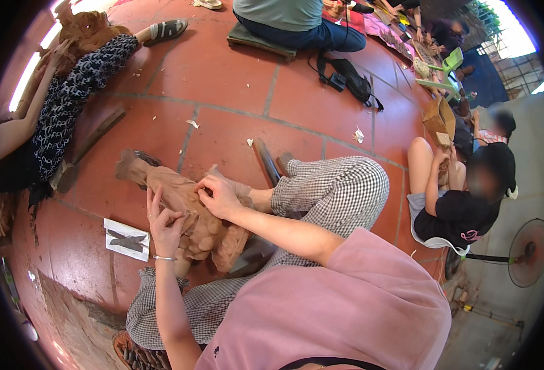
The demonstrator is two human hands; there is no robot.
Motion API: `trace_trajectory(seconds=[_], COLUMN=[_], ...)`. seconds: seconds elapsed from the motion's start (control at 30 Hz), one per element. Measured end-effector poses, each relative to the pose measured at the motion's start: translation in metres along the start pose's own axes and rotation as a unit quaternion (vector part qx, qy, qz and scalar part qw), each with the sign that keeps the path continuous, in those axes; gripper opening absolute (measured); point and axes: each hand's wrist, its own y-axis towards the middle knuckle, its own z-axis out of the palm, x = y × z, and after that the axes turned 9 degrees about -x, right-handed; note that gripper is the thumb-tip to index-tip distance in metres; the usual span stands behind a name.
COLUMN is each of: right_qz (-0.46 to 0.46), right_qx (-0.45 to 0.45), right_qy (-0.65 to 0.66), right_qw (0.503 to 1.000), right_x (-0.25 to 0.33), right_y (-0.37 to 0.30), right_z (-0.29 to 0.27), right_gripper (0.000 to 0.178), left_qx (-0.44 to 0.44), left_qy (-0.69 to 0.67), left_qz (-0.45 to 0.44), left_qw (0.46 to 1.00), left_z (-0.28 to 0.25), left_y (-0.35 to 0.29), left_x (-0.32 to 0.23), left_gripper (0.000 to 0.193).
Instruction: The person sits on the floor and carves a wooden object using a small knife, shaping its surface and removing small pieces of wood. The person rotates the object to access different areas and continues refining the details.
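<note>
A carved brown wooden figure (182, 188) lies between my bent legs, with a knobbly, rounded part toward me. My left hand (167, 222) is over its left side, thumb and some fingers pinched together and other fingers raised. Whatever the pinch holds is too small to make out. Across from it, my right hand (220, 197) rests on the upper right of the carving, fingers curled in against the thumb; anything inside them is hidden. Just left of my left hand, a white sheet or shallow tray (115, 248) carries crossed dark flat strips (128, 239).
A wooden mallet (93, 143) lies at left beside a seated person's patterned trousers (74, 102). A basket of dark tools (137, 353) is near my left forearm. Ahead lies a black bag (353, 80). At right are a seated person (463, 209) and a standing fan (530, 253).
</note>
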Motion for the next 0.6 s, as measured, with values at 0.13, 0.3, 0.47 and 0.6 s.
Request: trace_trajectory(seconds=[0.13,0.3,0.47,0.6], right_qz=[-0.011,-0.021,-0.007,0.005], right_qx=[0.001,0.005,0.005,0.000], right_qy=[-0.002,-0.013,-0.008,-0.011], right_qw=[1.000,1.000,1.000,1.000], right_x=[0.005,0.000,0.005,0.011], right_y=[0.000,0.000,-0.001,0.001], right_z=[-0.002,-0.002,-0.003,-0.002], right_gripper=[0.008,0.012,0.007,0.008], left_qx=[0.013,0.027,0.071,0.029], left_qy=[-0.062,0.014,-0.018,0.043], left_qz=[-0.030,0.059,0.040,0.104], left_qw=[0.998,0.998,0.997,0.993], left_z=[-0.004,0.007,-0.012,0.006], left_y=[0.002,0.020,0.012,0.017], left_x=[0.006,0.005,0.006,0.000], left_gripper=[0.023,0.022,0.022,0.023])
